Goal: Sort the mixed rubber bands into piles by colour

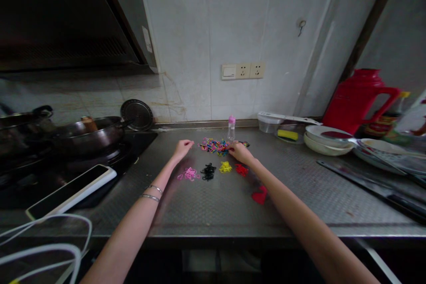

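Note:
A mixed pile of small coloured rubber bands point(213, 145) lies on the metal counter point(213, 213). My right hand point(240, 152) reaches into the pile's right side with fingers drawn together; what they pinch is hidden. Just left of the pile, my left hand point(183, 148) is closed in a pinch, and anything in it is too small to name. Nearer me lie sorted heaps of pink bands point(189, 174), black bands point(208, 171), yellow bands point(225, 167) and red bands point(241, 169). Behind the pile stands a small clear bottle with a pink cap point(231, 128).
A red object point(259, 195) lies by my right forearm. To the right are bowls point(328, 145), a long knife point(366, 186) and a red thermos point(354, 100). On the left are a pan point(96, 135) on the stove and a white device point(73, 191) with cables.

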`<act>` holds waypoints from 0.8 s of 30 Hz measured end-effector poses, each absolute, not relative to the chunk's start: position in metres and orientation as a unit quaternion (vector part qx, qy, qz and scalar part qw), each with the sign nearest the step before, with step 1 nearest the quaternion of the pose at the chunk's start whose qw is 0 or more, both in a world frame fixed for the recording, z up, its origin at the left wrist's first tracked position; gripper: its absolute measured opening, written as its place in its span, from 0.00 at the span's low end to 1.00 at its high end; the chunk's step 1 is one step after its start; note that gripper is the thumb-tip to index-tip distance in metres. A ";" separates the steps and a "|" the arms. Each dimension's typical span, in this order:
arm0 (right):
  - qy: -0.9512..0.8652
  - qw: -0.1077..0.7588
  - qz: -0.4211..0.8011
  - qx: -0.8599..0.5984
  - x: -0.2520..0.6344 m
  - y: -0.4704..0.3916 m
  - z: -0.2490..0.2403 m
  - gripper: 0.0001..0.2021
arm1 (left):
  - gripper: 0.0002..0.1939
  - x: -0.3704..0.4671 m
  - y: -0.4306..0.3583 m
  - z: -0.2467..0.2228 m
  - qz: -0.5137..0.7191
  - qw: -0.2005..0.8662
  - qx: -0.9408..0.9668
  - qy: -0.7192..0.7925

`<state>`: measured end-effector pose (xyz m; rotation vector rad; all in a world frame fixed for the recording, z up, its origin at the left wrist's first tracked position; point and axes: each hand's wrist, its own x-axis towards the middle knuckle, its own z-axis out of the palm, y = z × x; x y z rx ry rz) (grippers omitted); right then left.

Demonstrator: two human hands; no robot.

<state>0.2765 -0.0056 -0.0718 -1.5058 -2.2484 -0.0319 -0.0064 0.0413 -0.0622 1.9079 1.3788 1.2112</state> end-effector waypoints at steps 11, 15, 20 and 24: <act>-0.839 0.232 -0.020 -0.492 0.288 0.006 -0.083 0.11 | 0.20 -0.007 0.039 -0.064 0.433 0.255 0.698 0.511; -0.853 0.200 -0.027 -0.481 0.289 0.006 -0.081 0.11 | 0.20 -0.007 0.040 -0.067 0.428 0.253 0.702 0.510; -0.860 0.168 -0.044 -0.480 0.289 0.001 -0.077 0.10 | 0.19 -0.007 0.042 -0.069 0.425 0.249 0.708 0.507; -0.842 0.147 -0.042 -0.517 0.287 -0.003 -0.074 0.10 | 0.18 -0.005 0.040 -0.069 0.420 0.255 0.708 0.507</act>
